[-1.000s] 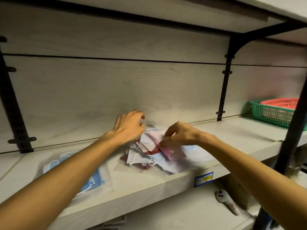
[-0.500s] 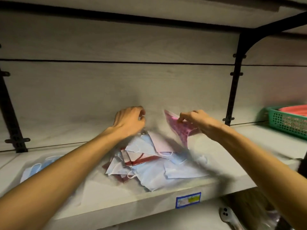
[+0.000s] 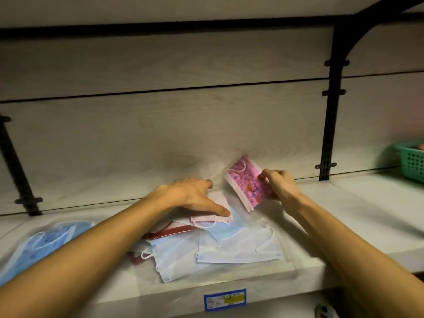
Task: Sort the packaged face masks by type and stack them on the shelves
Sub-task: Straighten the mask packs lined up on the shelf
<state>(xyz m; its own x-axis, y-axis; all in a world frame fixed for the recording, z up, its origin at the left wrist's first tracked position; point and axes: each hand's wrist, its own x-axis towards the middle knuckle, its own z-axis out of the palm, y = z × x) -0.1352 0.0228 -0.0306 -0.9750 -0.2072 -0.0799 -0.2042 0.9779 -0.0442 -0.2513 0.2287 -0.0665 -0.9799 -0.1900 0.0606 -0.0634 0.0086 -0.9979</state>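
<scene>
Above shelf, right hand pinching pink mask

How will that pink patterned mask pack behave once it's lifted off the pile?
Probably light: the right hand holds the pink patterned mask pack tilted in the air by one edge. It looks fairly flat, so semi-stiff rather than floppy. Its clear wrapper looks glossy, so likely slippery.

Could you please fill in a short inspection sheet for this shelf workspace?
Surface: pale wood-grain shelf, price label on its front edge.
Job's things: loose pile of masks at centre; blue mask packets at left; pink patterned mask packet lifted.
Clutter: nothing seen.
Hands: left hand rests open on the pile; right hand pinches the pink packet.
Cables: nothing seen.
Surroundings: black brackets, green basket at right.
</scene>
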